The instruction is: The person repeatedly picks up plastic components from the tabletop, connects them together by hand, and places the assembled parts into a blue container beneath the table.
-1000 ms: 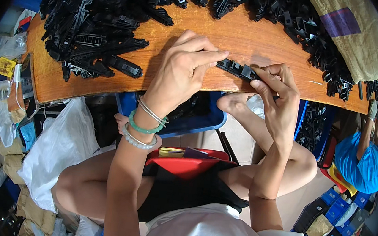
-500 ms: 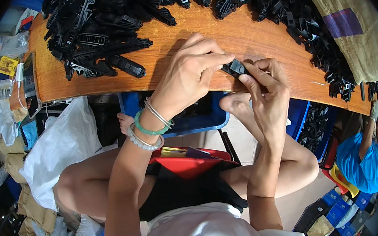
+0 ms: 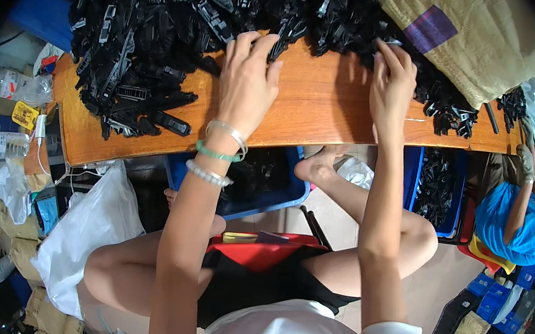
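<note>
In the head view, the only one, both bare hands reach out over the wooden table (image 3: 326,105), well apart. The left hand (image 3: 248,77) is loosely spread, thumb away from the fingers, with nothing seen in it; its fingertips meet the near edge of the heap of black plastic parts (image 3: 156,51). The right hand (image 3: 393,86) is narrower, fingers bent, its tips at the heap's edge too; whether they pinch a part cannot be told.

The heap runs beyond both hands and out to the left of the left one, where one black part (image 3: 173,123) lies at its near border. A woven sack (image 3: 488,50) lies beyond and to the right of the right hand. A blue bin (image 3: 256,214) sits below the left hand, under the table's edge.

The step looks like reaching in among the parts. It would probably go best by taking loose pieces from the border, gripping each by its body between thumb and forefinger, and lifting gently, since tangled neighbours could drag along.
</note>
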Tool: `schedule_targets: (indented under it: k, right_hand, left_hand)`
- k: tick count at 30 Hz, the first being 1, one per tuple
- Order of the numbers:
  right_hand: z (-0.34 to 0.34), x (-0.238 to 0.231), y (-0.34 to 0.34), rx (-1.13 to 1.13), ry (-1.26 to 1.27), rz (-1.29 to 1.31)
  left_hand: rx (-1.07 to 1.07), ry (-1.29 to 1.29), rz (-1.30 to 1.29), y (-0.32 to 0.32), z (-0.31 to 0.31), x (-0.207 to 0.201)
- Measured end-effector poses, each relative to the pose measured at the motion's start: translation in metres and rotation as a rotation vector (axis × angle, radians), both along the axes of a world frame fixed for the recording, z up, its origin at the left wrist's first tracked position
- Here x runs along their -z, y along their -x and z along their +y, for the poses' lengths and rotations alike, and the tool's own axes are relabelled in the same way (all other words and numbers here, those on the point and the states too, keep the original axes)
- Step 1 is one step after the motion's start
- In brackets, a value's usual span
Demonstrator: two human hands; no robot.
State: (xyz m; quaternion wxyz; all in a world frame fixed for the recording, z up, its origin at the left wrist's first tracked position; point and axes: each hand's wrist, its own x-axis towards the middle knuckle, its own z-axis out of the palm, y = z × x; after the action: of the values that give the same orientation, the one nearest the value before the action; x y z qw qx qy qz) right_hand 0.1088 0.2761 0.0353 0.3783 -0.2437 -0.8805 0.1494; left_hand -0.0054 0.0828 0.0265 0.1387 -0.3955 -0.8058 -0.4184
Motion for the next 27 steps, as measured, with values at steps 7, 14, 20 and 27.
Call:
schedule_targets:
  k: [7,14,20,27]
  right_hand:
    - [0.021,0.020,0.049,0.194,-0.150,-0.079]
    - [-0.037,0.018,0.039,0.064,-0.153,-0.012]
    - [-0.068,0.016,0.031,-0.110,-0.146,0.027]
    - [-0.007,0.004,-0.027,0.013,-0.114,0.312]
  left_hand:
    - [-0.022,0.175,0.098,0.006,0.024,-0.001]
    - [-0.062,0.225,0.017,-0.026,-0.008,-0.003]
    - [-0.145,0.121,0.167,-0.043,-0.027,0.006]
    - [-0.157,0.106,0.388,-0.070,-0.010,0.013]
